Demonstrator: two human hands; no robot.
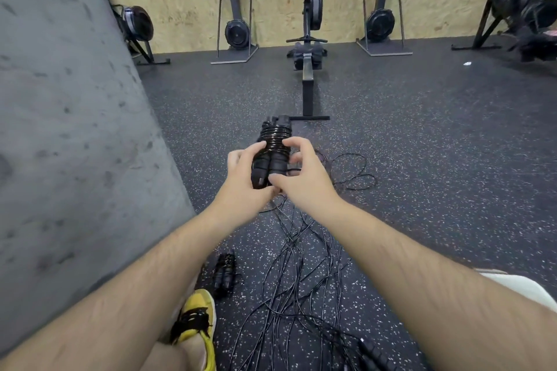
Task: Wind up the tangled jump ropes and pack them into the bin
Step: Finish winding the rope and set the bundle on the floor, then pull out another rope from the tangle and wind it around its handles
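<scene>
Both your hands are out in front, at mid-frame, on one wound jump rope (272, 149). The cord is coiled tight round the paired black handles, and the bundle points to 12 o'clock.

- Left hand (242, 173): fingers (256, 148) curled round the bundle's 9 o'clock side, grasping it.
- Right hand (303, 178): fingers arched over the 3 o'clock side, thumb pressed on the near handle end. It is grasping the same bundle.
- Bundle held above the floor (422, 144), touching nothing but your hands.

Loose ropes (301, 280): a black tangle on the floor at 6 o'clock of your hands, strands running up to just beneath them. One loop lies out at 3 o'clock.

Second wound bundle (224, 271): on the floor at 7 o'clock, just beside the tangle, near your yellow shoe (200, 319).

A loose black handle (373, 352) lies at the frame's bottom edge, about 5 o'clock.

Rowing machine (307, 54) stands at 12 o'clock, well apart. Grey wall (75, 129) along 9 o'clock.
</scene>
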